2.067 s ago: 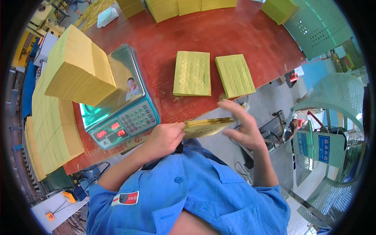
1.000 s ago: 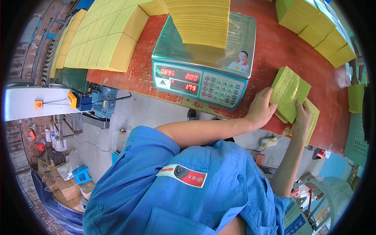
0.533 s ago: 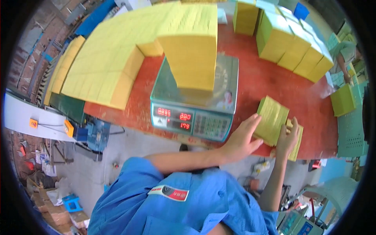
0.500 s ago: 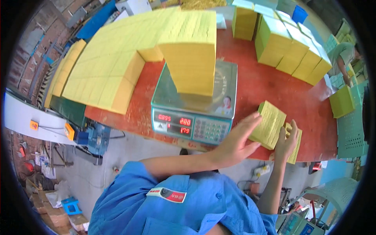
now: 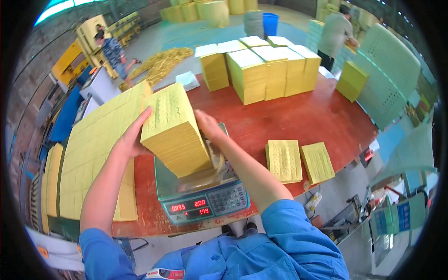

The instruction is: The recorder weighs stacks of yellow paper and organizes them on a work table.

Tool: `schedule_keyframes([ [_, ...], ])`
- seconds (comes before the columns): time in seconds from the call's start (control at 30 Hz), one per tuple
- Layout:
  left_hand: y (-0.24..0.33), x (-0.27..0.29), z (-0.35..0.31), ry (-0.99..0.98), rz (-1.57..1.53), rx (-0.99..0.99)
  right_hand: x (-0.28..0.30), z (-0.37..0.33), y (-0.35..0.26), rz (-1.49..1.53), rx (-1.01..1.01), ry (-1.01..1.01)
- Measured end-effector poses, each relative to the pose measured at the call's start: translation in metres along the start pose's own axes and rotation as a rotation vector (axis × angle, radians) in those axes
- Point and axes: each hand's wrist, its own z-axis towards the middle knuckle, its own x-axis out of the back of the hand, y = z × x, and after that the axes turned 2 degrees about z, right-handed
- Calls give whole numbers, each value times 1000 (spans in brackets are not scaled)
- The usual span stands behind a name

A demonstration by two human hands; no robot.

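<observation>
A tall stack of yellow embossed paper [image 5: 175, 140] stands on the plate of a digital scale [image 5: 186, 186] with a lit red display. My left hand [image 5: 133, 135] presses against the stack's left side, thumb near its top edge. Against the right side lies my right hand [image 5: 210, 127], its fingers partly hidden behind the paper. Between them the two hands clasp the stack. Right of the scale, a short yellow paper stack [image 5: 284, 161] and a thinner one [image 5: 318, 163] lie side by side near the table's front edge.
Rows of yellow stacks [image 5: 95, 161] cover the left of the red table [image 5: 261, 121]. White-topped stacks [image 5: 266, 79] stand at the back, near a blue bin [image 5: 270, 24]. One person [image 5: 112, 51] is far left, another [image 5: 335, 35] far right by a perforated green panel [image 5: 389, 70].
Both hands have left the short stacks at the right and taken hold of the tall stack on the scale. My view has tilted up, showing more of the room.
</observation>
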Motion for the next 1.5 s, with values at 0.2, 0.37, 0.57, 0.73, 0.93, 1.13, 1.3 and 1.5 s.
schedule_keyframes([
  [0.2,-31,19,-20,-145,-87,-34,-11,-85,-68,-195,-22,61],
  [0.37,-34,-38,-5,-381,-52,24,41,-184,-84,-597,-40,446],
  [0.57,-24,-78,18,-556,-23,59,49,-228,-76,367,-629,396],
  [0.73,-26,-112,9,-493,-81,16,71,-234,-110,541,-608,533],
  [0.93,-7,-213,26,-544,-148,-102,198,-215,-161,495,-547,386],
  [1.13,-22,-366,129,-645,-176,-81,401,-184,-135,549,-641,374],
  [1.3,-38,-479,194,-547,-180,61,532,-162,-90,406,-710,383],
  [1.5,-8,-609,305,-449,-198,155,681,-132,-50,79,-342,798],
])
